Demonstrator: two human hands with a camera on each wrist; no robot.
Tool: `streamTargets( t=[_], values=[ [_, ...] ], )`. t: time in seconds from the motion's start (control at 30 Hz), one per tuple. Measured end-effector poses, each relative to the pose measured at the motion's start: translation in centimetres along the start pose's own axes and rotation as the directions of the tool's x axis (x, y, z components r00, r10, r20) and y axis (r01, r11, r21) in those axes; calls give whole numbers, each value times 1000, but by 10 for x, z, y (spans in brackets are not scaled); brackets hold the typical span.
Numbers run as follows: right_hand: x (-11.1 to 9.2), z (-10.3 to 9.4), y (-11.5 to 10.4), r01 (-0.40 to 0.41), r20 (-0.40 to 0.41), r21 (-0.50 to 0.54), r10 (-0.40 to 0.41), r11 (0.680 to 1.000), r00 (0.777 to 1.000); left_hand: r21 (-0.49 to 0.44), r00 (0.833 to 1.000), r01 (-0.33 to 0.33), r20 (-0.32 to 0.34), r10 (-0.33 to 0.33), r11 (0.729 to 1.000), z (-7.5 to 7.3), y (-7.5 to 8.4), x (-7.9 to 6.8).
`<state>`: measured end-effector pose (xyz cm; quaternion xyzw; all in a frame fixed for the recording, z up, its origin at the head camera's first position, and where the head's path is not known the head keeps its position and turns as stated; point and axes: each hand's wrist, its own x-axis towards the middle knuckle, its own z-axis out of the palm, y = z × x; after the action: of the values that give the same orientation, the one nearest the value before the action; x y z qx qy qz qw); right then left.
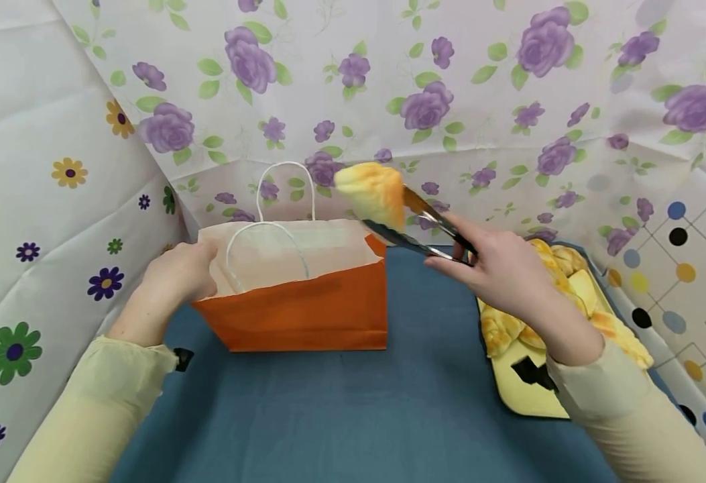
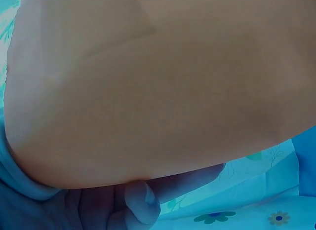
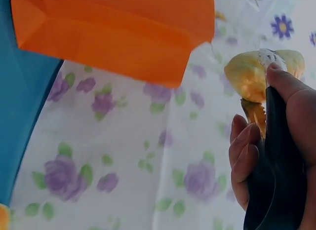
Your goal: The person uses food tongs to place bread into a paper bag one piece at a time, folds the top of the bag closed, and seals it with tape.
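Note:
An orange paper bag (image 1: 304,312) with white twisted handles stands on the blue table, its mouth open and pale inside. My left hand (image 1: 179,272) grips the bag's left edge; the left wrist view shows fingers (image 2: 140,203) at the rim of the paper. In my right hand (image 1: 503,265) is a pair of tongs (image 1: 416,245) with dark handles. A golden bread roll (image 1: 373,191) is pinched between the tongs' tips, above the bag's right rear side. The right wrist view also shows the bread (image 3: 247,74) and the tongs' dark handle (image 3: 284,161).
At the right, partly behind my right forearm, a yellow tray (image 1: 518,389) holds several bread pieces (image 1: 500,332). Blue cloth (image 1: 340,416) covers the table. A floral sheet (image 1: 353,100) hangs behind, with patterned sheets at both sides.

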<state>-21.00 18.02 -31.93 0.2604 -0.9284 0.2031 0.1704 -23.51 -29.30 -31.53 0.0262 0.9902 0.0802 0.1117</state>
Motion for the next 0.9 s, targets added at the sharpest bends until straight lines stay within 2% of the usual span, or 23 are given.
streamTargets(
  t=[0.1, 0.3, 0.6, 0.7, 0.9],
  values=[
    [23, 2, -14, 25, 68, -9, -24, 1000, 997, 9, 1000, 0, -12, 0, 1000, 0, -1, 0],
    [59, 7, -35, 24, 197, -58, -12, 998, 980, 7, 1000, 16, -8, -16, 1000, 1, 1, -1],
    [86, 13, -55, 135, 299, -145, -87, 980, 950, 8, 1000, 15, -2, -15, 1000, 2, 2, 3],
    [93, 14, -64, 149, 361, -211, -65, 966, 930, 7, 1000, 3, -7, -3, 1000, 1, 0, 5],
    [106, 21, -80, 228, 492, -303, -53, 925, 869, -2, 1000, -9, -23, 9, 1000, 0, -2, 5]
  ],
)
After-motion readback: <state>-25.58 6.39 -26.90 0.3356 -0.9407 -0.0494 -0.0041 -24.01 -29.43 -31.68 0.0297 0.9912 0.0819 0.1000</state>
